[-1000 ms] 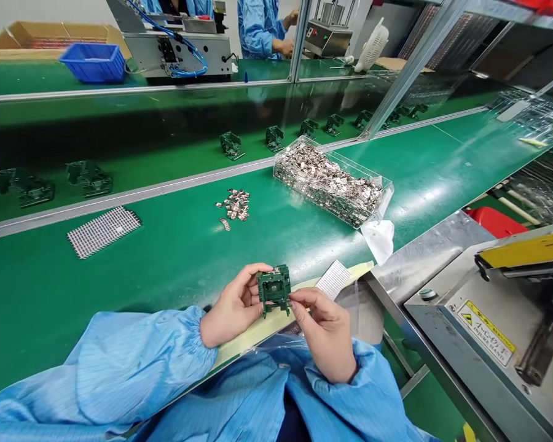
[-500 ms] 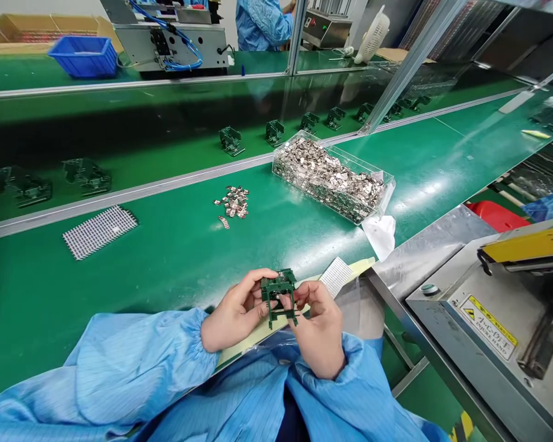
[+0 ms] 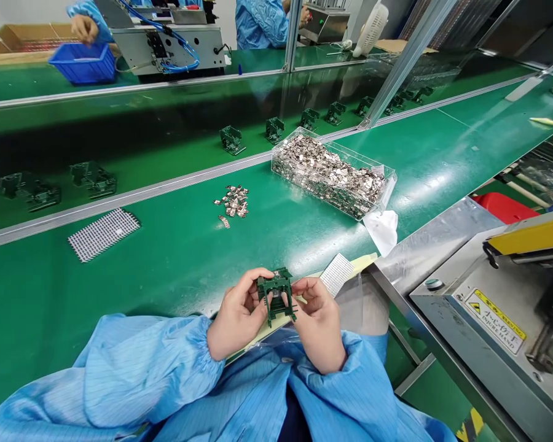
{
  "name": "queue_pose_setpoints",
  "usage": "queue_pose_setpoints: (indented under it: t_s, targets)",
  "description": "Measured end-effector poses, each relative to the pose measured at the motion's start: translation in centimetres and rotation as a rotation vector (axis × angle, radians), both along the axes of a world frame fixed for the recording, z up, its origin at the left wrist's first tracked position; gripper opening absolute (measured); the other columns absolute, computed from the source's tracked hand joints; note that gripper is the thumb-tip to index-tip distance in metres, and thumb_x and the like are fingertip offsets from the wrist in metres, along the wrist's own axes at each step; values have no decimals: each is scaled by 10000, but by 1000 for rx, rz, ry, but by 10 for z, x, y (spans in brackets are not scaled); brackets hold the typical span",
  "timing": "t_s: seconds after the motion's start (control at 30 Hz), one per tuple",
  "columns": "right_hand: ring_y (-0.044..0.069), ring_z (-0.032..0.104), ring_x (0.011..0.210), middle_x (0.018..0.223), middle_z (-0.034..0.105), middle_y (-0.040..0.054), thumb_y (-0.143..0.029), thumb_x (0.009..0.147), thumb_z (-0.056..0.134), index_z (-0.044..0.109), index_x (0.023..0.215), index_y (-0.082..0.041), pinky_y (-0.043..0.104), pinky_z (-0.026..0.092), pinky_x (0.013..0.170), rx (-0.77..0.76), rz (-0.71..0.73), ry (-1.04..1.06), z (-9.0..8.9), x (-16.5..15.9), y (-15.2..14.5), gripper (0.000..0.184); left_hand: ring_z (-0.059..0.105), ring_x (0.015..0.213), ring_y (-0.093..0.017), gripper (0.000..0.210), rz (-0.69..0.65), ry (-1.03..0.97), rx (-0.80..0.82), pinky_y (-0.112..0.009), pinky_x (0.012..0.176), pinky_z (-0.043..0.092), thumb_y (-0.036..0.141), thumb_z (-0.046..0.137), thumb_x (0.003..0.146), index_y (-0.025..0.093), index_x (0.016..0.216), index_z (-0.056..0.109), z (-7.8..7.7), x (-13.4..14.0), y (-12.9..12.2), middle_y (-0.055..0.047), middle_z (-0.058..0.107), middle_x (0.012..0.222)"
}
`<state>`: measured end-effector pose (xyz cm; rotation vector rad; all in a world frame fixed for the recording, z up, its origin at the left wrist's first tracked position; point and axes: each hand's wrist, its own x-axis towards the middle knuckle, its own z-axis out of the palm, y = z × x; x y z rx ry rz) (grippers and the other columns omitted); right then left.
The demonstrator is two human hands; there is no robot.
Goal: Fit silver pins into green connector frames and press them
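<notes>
Close in front of my body, both hands hold a dark green plastic frame (image 3: 276, 287) with upright posts and open gaps. My left hand (image 3: 237, 313) grips its left side, the thumb reaching in at the front. On the other side, my right hand (image 3: 320, 322) has its fingers closed around the edge, with the thumb at the lower opening. Whether a small part sits between the thumbs I cannot make out. Ahead on the green bench lies a loose pile of small metal pieces (image 3: 235, 201). A clear tray (image 3: 389, 193) heaped with similar pieces stands to the right.
A labelled grid sheet (image 3: 104, 234) lies on the left of the bench, another white sheet (image 3: 336, 274) beside my right hand. Several green frames (image 3: 231, 140) stand along the strip behind the rail. A grey machine (image 3: 479, 319) borders the right. A co-worker's hand (image 3: 85, 29) is above a blue bin (image 3: 83, 63).
The green frame has turned slightly in my hands, and both thumbs now press into its opening. A co-worker's hand has appeared over the blue bin. The view has shifted a little.
</notes>
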<state>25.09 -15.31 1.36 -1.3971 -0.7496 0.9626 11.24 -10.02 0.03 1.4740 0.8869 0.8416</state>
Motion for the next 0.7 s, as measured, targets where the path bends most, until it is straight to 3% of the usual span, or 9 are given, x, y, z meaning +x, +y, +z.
queue_pose_setpoints:
  t_s: [0.37,0.53,0.7]
  targets:
    - [93,414,543,613,501,-46,-261,664,789,407,674,-211,195,374,510,42,53,222,-3,2,-5,386,573,693,-108,254,6,-15,-36,-186,627,485,252,646,848,196,1081,561,13,8,-8,-11,630,849]
    - [101,424,545,608,494,-47,-364,671,795,381,670,-219,216,401,517,41,3,215,-6,9,-22,439,608,740,-128,262,-49,38,-40,-206,654,501,232,635,845,197,1095,564,16,18,-20,-17,655,882]
    - [117,523,573,659,563,-21,-448,727,775,511,750,-203,228,482,538,17,-105,150,-17,31,-50,360,630,794,-143,243,-186,44,-65,-223,693,505,222,619,852,196,1087,564,22,35,-21,-28,658,920]
